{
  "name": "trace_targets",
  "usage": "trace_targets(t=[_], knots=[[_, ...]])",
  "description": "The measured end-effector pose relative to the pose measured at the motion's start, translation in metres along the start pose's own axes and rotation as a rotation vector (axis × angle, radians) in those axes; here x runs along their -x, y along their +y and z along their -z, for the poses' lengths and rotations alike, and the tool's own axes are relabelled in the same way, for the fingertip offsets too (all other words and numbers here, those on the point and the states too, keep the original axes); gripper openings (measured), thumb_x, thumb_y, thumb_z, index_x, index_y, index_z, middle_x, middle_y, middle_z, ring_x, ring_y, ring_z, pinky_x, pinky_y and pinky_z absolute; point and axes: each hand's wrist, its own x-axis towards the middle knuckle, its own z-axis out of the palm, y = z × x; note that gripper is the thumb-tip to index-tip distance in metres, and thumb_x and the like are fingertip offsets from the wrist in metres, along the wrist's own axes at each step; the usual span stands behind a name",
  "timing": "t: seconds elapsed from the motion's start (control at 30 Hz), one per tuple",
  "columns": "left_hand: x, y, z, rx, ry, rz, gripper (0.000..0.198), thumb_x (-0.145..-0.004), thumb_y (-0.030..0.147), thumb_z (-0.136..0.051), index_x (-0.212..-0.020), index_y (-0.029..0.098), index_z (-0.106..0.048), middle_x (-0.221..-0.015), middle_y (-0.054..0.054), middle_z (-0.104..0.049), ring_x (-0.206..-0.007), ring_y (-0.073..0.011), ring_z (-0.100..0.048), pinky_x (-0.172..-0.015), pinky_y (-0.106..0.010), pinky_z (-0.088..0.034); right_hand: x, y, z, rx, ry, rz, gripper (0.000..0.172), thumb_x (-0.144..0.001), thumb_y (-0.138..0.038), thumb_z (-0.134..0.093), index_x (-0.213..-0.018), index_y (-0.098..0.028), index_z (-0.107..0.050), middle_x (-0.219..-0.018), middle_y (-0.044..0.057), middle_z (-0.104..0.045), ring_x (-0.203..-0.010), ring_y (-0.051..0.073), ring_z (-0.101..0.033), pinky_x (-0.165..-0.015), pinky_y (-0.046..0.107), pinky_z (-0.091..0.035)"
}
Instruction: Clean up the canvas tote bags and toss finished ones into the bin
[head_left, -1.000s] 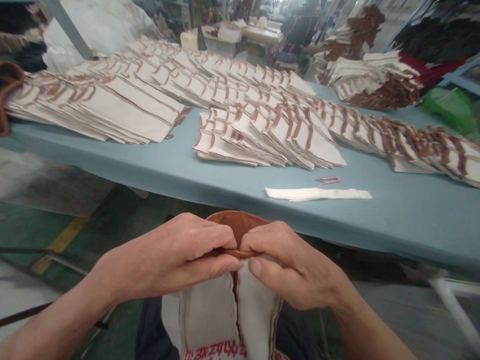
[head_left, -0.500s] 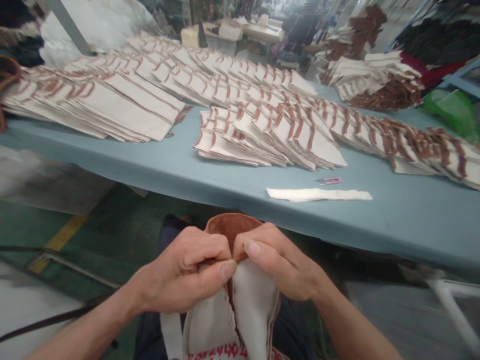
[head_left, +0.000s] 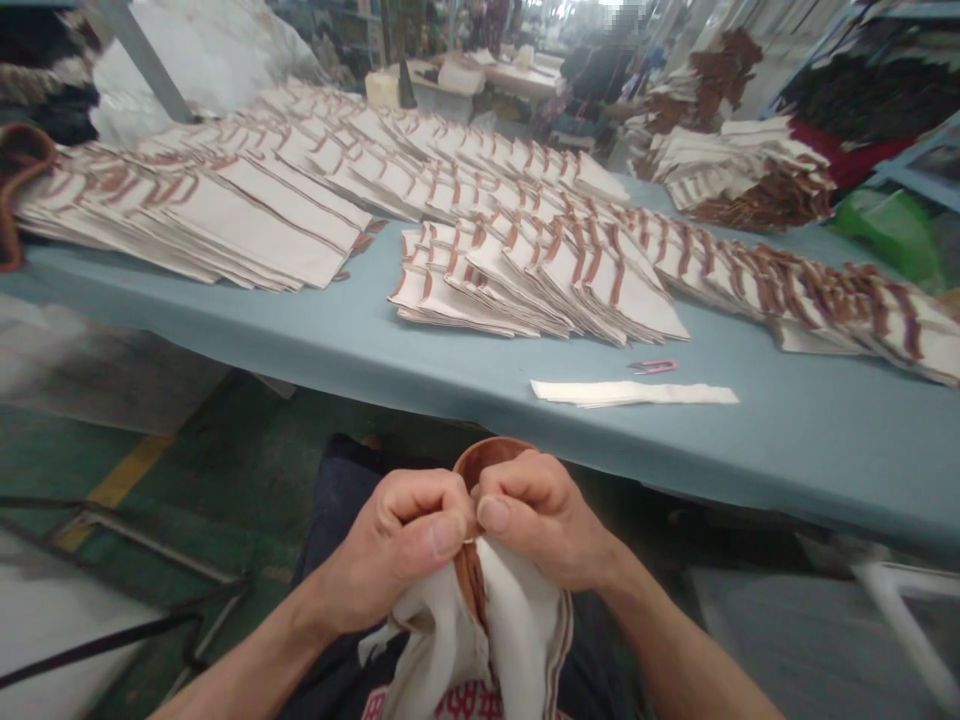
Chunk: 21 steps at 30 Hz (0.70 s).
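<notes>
Over my lap hangs a white fabric piece (head_left: 517, 600) with brown trim, a brown suede-like opening at its top and red lettering low down. My left hand (head_left: 424, 530) pinches its upper edge between thumb and curled fingers. Close beside it, my right hand (head_left: 536, 520) grips the same edge, the two thumbs almost touching. Below the thumbs a slit shows brown lining between two white flaps. What lies under the curled fingers is hidden.
A blue-covered table (head_left: 450, 370) stands ahead, bearing rows of stacked white pieces (head_left: 555, 260) with brown edges. Near its front edge lie pink thread snips (head_left: 654, 367) and white strips (head_left: 634, 393). A green bag (head_left: 889, 235) sits at the right. Farther back is a person (head_left: 596, 80).
Both hands have drawn the fabric's upper edge closer together and crumpled the white flaps. The slit shows more brown lining, and the top opening looks smaller.
</notes>
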Motion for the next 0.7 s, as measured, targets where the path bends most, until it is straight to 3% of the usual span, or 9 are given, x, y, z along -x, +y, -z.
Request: trace_targets(t=[0.17,0.33,0.53,0.7], knots=[[-0.002,0.01,0.005,-0.247,-0.065,-0.034,0.057,-0.1,0.064,-0.052,-0.068,0.018,-0.046,-0.063,0.005,-0.037,-0.053,-0.0085,-0.029,-0.047,-0.021,-0.024,0.001,-0.001,0.005,0.058,0.008,0.049,0.056,-0.102,-0.051,-0.059,-0.059,-0.02,-0.039,-0.057,-0.006,-0.032,-0.052,0.008,-0.028,-0.048,0.025,-0.022],[-0.002,0.009,0.004,-0.465,-0.073,-0.17,0.055,-0.107,0.06,-0.04,-0.069,0.02,-0.041,-0.062,0.005,-0.035,-0.054,-0.0093,-0.031,-0.05,-0.024,-0.025,0.007,0.009,0.004,0.014,0.035,0.027,0.053,-0.102,-0.049,-0.057,-0.062,-0.021,-0.039,-0.058,-0.006,-0.035,-0.052,0.008,-0.029,-0.05,0.025,-0.022],[-0.007,0.001,0.008,-0.424,0.0,-0.27,0.056,-0.104,0.061,-0.048,-0.066,0.02,-0.041,-0.058,0.006,-0.037,-0.05,-0.0088,-0.032,-0.047,-0.024,-0.025,0.003,0.003,0.002,0.05,0.065,0.036,0.052,-0.104,-0.051,-0.055,-0.064,-0.02,-0.044,-0.061,-0.005,-0.041,-0.054,0.008,-0.033,-0.051,0.025,-0.026],[-0.005,0.006,0.008,-0.429,-0.042,-0.287,0.054,-0.105,0.056,-0.05,-0.066,0.019,-0.044,-0.058,0.006,-0.036,-0.05,-0.0076,-0.031,-0.046,-0.022,-0.023,-0.001,-0.011,0.004,0.124,-0.005,-0.017,0.056,-0.099,-0.058,-0.061,-0.062,-0.02,-0.045,-0.058,-0.006,-0.037,-0.051,0.007,-0.031,-0.047,0.024,-0.022]])
